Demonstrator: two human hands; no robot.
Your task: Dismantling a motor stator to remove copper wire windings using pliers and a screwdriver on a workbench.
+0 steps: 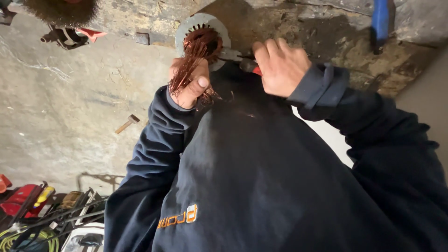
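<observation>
Gripping a bunch of copper wire (pixel 189 70) w/ our left hand (pixel 190 85), we see the fist closed tight round the strands, thumb up on the near side. The wire runs from the hand up into the middle of a round grey metal motor core (pixel 201 23), which sits against a rough wooden bench (pixel 298 28) at the top of the view. The strands are reddish & frayed, some spilling loose below the fist.

Our right hand (pixel 280 65) is just beside the core on its right, fingers curled shut round pliers (pixel 235 57); the metal nose points left & touches the core's edge, a bit of red handle (pixel 257 71) shows under the palm. The 2 hands are near each other, not touching. Both arms are in dark blue sleeves.

On the concrete floor (pixel 70 107), well apart to the left, lies 1 small hammer (pixel 127 123). Bottom left: a red tool (pixel 21 198) & a coiled green-yellow hose (pixel 28 238). A blue handle (pixel 380 21) hangs at top right over the bench, what it belongs to we can't tell.
</observation>
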